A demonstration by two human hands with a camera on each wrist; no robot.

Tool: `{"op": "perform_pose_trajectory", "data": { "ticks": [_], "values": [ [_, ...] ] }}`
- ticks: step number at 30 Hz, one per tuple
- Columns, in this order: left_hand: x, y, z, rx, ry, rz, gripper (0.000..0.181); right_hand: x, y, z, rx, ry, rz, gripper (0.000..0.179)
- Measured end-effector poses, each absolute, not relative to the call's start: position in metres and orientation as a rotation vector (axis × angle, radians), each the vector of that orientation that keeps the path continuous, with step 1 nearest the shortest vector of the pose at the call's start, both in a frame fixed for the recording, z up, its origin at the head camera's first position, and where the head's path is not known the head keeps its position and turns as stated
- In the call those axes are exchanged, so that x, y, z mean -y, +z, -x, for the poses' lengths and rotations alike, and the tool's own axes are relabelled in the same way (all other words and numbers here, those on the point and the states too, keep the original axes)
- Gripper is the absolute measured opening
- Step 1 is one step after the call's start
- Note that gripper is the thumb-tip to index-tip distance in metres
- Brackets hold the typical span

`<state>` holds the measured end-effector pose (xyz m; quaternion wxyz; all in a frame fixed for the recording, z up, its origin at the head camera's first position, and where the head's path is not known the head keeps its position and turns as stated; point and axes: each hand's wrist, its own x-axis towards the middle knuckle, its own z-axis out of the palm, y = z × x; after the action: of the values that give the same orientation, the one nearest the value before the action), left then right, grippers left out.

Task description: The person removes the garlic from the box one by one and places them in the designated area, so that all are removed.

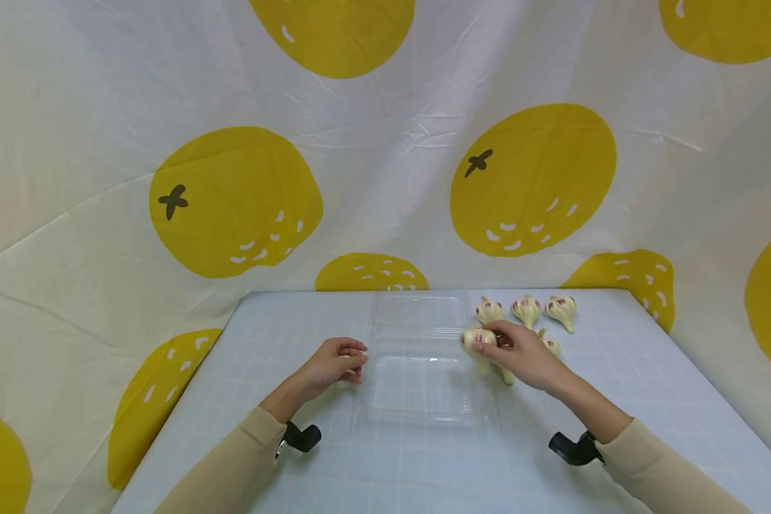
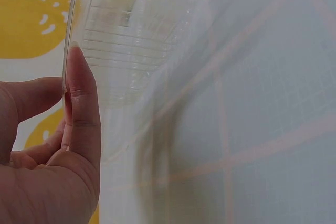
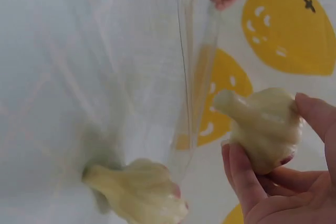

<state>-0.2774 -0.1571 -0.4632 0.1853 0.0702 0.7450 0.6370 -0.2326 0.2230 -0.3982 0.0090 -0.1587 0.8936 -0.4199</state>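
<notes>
The right hand (image 1: 523, 353) pinched a garlic bulb (image 1: 478, 338) between thumb and fingers at the right edge of the open clear plastic container (image 1: 417, 385), whose left rim the left hand (image 1: 334, 364) touched with loosely curled fingers.

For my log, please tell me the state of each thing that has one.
Clear clamshell container: open, empty, flat on table.
Garlic bulb: lifted, held in right hand.
Left hand: touching container's left edge.
Three garlic bulbs: lying loose on table.
</notes>
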Motion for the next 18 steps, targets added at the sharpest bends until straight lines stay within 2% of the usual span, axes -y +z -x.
{"op": "perform_pose_trajectory", "data": {
  "ticks": [18],
  "values": [
    [0.157, -0.463, 0.277, -2.102, 1.776, -0.202, 0.034, -0.325, -0.379, 0.241, -2.982, -1.145, 0.267, 0.069]
  ]
}}
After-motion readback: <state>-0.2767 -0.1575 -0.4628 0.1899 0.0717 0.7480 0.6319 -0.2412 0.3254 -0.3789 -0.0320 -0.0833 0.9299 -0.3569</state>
